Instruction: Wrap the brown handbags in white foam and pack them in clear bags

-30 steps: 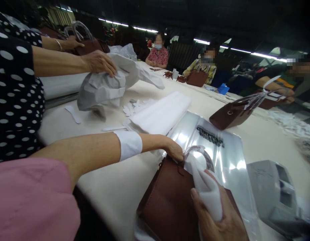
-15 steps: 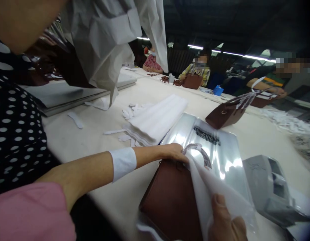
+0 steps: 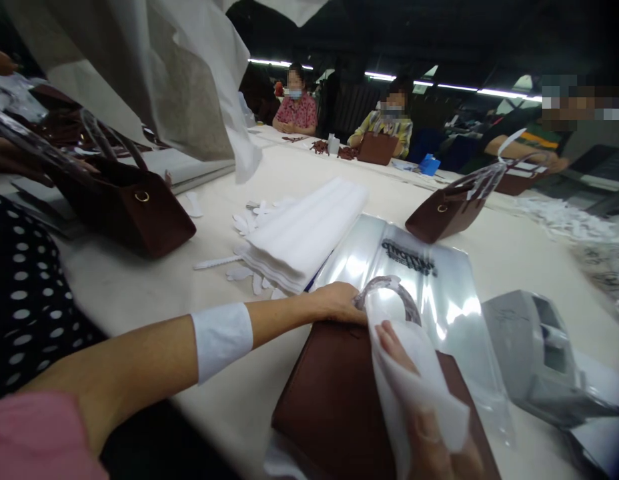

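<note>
A brown handbag (image 3: 334, 393) lies on the table's near side, its wrapped handle (image 3: 397, 290) arching from the top edge. My left hand (image 3: 339, 303) is closed at the base of that handle, with the fingertips partly hidden. Over the bag's front, my right hand (image 3: 424, 427) grips a thin white foam sheet (image 3: 389, 393), which partly covers its fingers. Beyond the bag lie clear plastic bags (image 3: 439, 300) with black print.
A stack of white foam sheets (image 3: 304, 233) lies left of the plastic. A grey tape dispenser (image 3: 534, 353) stands right. Another brown bag (image 3: 444, 210) is behind; a third (image 3: 139, 207) is at left beside a person in polka dots. People sit across the table.
My right hand has moved the foam sheet, folding it inward and uncovering the bag's right side. A brown bag has come into view at left, and the hanging grey-white sheet has shifted.
</note>
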